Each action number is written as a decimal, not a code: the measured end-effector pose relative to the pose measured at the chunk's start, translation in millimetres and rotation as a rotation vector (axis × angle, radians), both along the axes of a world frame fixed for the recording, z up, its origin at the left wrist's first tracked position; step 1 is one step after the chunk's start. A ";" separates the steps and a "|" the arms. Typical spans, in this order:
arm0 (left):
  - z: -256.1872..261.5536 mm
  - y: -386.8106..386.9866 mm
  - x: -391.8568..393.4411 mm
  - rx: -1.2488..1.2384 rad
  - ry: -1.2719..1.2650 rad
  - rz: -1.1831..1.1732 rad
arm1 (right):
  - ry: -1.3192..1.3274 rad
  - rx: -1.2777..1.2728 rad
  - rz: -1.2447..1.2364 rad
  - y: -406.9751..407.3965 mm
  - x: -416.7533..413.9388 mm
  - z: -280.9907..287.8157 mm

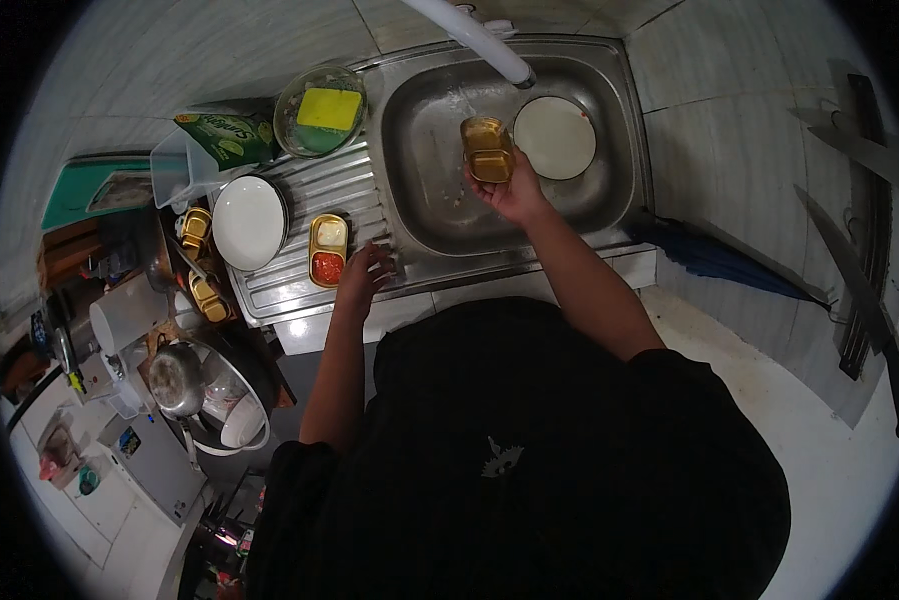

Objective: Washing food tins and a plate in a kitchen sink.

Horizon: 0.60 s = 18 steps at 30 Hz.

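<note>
My right hand (517,191) holds a gold two-compartment sauce dish (487,150) over the steel sink basin (427,172). Beside it, a white plate (555,138) with a small red spot near its edge lies in the basin, under the end of the white faucet (494,52). My left hand (367,274), fingers apart and holding nothing, is over the near edge of the ribbed drainboard. Just left of it stands another gold dish (328,251), with white sauce in one compartment and red sauce in the other. White plates (250,223) are stacked farther left.
A bowl (288,120) with a yellow sponge (329,109) sits at the drainboard's back, beside a green Sunlight pouch (228,139). More gold dishes (207,296), a pan (176,380) and a large basin (265,431) are at left. Knives (851,262) hang on the right wall near a dark blue cloth (727,255).
</note>
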State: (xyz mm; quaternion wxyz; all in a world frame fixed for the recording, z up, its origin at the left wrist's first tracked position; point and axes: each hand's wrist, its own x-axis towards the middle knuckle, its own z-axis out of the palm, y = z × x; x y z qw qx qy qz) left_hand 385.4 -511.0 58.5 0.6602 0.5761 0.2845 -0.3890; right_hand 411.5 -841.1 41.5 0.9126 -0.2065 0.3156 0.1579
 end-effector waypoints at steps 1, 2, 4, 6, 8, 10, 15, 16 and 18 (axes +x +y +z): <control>-0.3 0.1 0.2 0.001 -0.001 -0.002 | -0.006 -0.017 0.010 -0.1 0.2 -0.4; -0.6 0.0 0.3 0.002 0.000 -0.002 | -0.012 -0.035 0.021 -0.1 0.5 -0.7; -1.1 -0.5 0.5 0.010 0.008 0.007 | -0.016 -0.019 0.022 -1.4 0.5 -3.4; -1.9 0.0 0.8 0.007 0.007 0.002 | -0.021 -0.005 0.024 -1.9 0.2 -4.3; -3.7 1.0 0.4 0.005 0.005 -0.002 | 0.000 -0.003 0.000 -1.9 0.1 -3.5; -5.1 1.7 0.4 -0.007 0.000 -0.005 | 0.009 -0.006 -0.006 -3.4 0.8 -5.8; -1.9 0.5 0.7 0.006 0.000 -0.005 | -0.032 -0.032 0.009 -6.1 3.7 -5.1; -1.0 0.5 0.6 0.005 -0.001 -0.004 | -0.037 -0.027 0.011 -5.1 4.2 -4.1; -1.2 1.4 0.7 0.006 0.000 -0.013 | -0.041 -0.021 0.014 -3.7 5.5 -1.9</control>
